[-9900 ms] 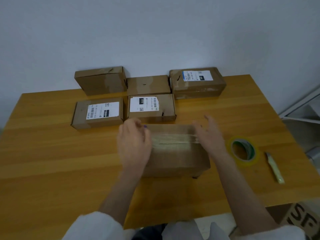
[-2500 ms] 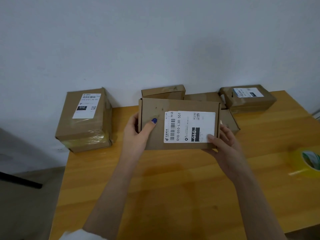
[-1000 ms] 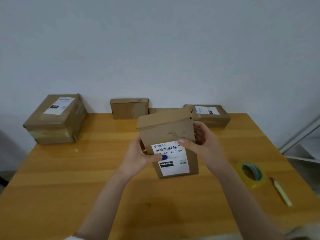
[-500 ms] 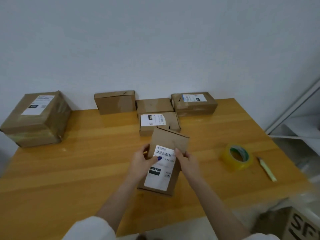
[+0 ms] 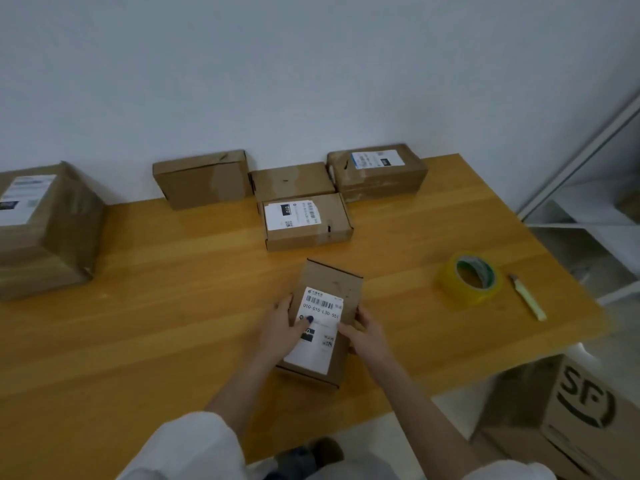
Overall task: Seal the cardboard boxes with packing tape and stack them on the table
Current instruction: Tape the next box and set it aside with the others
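Now | labelled box [image 5: 332, 282] lowered flat onto table [image 5: 156, 306] | tape roll [image 5: 453, 292] unmoved

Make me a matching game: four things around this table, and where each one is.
1. tape roll
2. labelled box
3. big box
4. box marked SF

a. on the floor by the table
b. far left of the table
c. held by left hand and right hand
d. beside the pale cutter

Pairs: 1-d, 2-c, 3-b, 4-a.

Left grip [image 5: 282, 329] and right grip [image 5: 363, 336] clasp the box [image 5: 334, 280].
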